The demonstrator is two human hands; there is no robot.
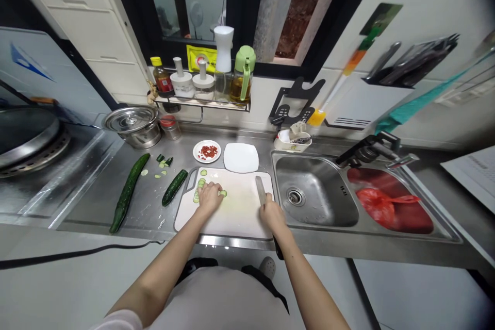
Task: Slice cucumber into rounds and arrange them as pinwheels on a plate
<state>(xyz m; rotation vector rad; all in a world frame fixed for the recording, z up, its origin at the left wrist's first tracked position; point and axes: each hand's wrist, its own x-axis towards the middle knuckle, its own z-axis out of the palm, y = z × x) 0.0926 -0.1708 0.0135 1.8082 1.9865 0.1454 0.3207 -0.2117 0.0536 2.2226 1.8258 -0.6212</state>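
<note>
My left hand (210, 198) rests on the left part of the white cutting board (240, 216), its fingers curled over cucumber slices (201, 182). One more round slice (223, 193) sits at the right side of this hand, and another lies near the board's top left corner. My right hand (271, 214) is closed around the handle of a kitchen knife (260, 188) at the board's right side, blade pointing away from me. Left of the board lie a shorter piece of cucumber (175, 187) and a long whole cucumber (129, 192). How many slices are under my left fingers is hidden.
Behind the board stand a plate of chopped red pieces (196, 153) and a white square plate (241, 158). Cucumber scraps (164, 161) lie on the steel counter. A double sink (317, 224) is at right, a lidded pot (141, 136) at left. Bottles fill a rack (216, 105).
</note>
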